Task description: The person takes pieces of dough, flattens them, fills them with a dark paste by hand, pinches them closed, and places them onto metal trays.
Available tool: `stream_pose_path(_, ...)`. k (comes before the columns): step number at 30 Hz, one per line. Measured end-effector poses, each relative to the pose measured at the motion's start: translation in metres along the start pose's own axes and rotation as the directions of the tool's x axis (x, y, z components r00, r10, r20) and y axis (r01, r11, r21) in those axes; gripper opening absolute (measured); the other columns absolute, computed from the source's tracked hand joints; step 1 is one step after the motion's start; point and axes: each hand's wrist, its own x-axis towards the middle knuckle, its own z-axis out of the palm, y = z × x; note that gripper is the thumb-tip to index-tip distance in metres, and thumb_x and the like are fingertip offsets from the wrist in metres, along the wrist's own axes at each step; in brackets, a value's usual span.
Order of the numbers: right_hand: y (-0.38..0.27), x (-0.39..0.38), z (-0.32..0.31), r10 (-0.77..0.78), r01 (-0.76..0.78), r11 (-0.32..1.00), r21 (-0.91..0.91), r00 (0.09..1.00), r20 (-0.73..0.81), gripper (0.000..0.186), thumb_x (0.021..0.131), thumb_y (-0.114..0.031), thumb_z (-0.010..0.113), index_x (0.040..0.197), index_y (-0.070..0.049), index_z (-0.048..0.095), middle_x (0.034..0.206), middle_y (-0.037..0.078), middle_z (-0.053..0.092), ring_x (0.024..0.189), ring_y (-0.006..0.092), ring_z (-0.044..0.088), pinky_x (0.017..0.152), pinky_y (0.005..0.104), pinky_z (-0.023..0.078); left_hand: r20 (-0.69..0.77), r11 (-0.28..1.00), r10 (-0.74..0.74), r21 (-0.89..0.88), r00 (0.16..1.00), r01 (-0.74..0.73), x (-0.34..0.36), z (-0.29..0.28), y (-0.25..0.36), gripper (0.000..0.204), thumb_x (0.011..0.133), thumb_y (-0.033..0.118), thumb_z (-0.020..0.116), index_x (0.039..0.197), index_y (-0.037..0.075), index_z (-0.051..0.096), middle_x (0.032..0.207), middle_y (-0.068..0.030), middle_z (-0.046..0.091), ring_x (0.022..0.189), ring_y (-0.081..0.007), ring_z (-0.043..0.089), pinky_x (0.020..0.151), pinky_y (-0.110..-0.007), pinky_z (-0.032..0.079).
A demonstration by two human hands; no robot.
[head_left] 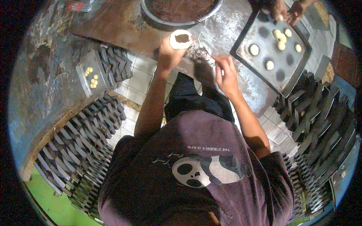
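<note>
My left hand holds up a pale round piece of dough with dark filling in its middle, near the basin's front rim. My right hand, to the right and slightly lower, has its fingers closed on a thin metal spatula that points toward the dough, apart from it. Above both hands sits a wide metal basin of dark brown filling on the floury, stained worktop.
Right, another person's hands reach over a dark baking tray bearing several dough balls. Left, a metal tray holds small yellow pieces. Stacks of dark metal pans flank me on both sides above a tiled floor.
</note>
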Motion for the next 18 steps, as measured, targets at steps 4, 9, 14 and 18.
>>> stream_pose_path(4,0.138,-0.083,-0.003,0.384,-0.365,0.909,-0.2,0.921,0.066,0.019,0.097,-0.008,0.061,0.114,-0.001,0.067,0.106,0.024,0.066,0.101,0.044,0.064,0.089,0.0497,0.052,0.117,0.994,-0.082,-0.058,0.99,0.089,-0.006,0.029,0.017,0.036,0.085,0.027,0.086,0.108,0.003,0.074,0.102,-0.0065,0.078,0.093,-0.0155,0.072,0.088,-0.033,0.056)
stream_pose_path(9,0.075,-0.033,-0.058,0.2,-0.185,0.975,-0.122,0.971,0.127,0.042,0.09,-0.029,0.079,0.122,-0.004,0.068,0.125,0.019,0.065,0.115,0.0352,0.063,0.096,0.0416,0.051,0.287,0.995,-0.056,-0.061,0.956,0.077,-0.013,0.059,0.043,0.029,0.083,0.019,0.087,0.102,0.001,0.073,0.097,-0.0051,0.076,0.089,-0.0117,0.069,0.083,-0.03,0.055)
stream_pose_path(14,-0.04,0.032,-0.111,-0.154,0.146,0.987,0.068,0.979,0.135,0.072,0.074,-0.035,0.091,0.135,-0.008,0.063,0.129,0.013,0.06,0.117,0.0292,0.062,0.096,0.0396,0.053,0.568,0.993,0.006,-0.103,0.823,0.063,-0.012,0.082,0.063,0.031,0.082,0.02,0.087,0.104,0.003,0.073,0.099,-0.0047,0.076,0.091,-0.012,0.068,0.085,-0.032,0.055)
stream_pose_path(18,-0.035,0.039,-0.129,-0.107,0.069,0.979,0.19,0.975,0.196,0.044,0.081,-0.029,0.087,0.115,-0.004,0.073,0.108,0.012,0.069,0.101,0.0235,0.068,0.086,0.0361,0.055,0.716,0.982,0.042,-0.158,0.696,0.103,-0.004,0.078,0.086,0.045,0.08,0.012,0.086,0.12,0.004,0.067,0.116,-0.0065,0.073,0.106,-0.015,0.068,0.094,-0.034,0.056)
